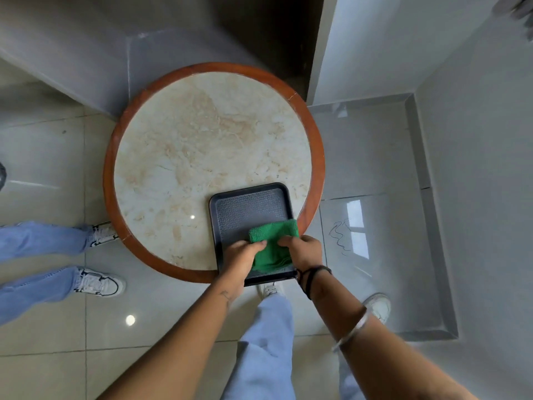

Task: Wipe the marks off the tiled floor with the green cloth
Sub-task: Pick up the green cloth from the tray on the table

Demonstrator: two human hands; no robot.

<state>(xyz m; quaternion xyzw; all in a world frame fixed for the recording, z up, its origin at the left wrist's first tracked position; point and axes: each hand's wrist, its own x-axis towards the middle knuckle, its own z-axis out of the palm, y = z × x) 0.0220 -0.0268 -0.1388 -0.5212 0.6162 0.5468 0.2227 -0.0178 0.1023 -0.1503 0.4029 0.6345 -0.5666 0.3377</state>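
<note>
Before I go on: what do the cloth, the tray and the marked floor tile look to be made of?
Green cloth: looks like microfibre or terry, with a fuzzy, ribbed nap.
Tray: probably moulded plastic, dark and matt, with an embossed pattern on its base.
Marked floor tile: likely glazed ceramic or porcelain, glossy, mirroring a window beside the dark scribble.

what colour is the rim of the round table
Reddish-brown wood rim around a cream marble top, seen best in the head view.

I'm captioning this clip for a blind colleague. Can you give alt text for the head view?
Both hands, left and right, hold a green cloth over a black tray on a round marble-topped table. Dark scribbled marks show on the glossy floor tile to the right; another person's legs stand at left.
</note>
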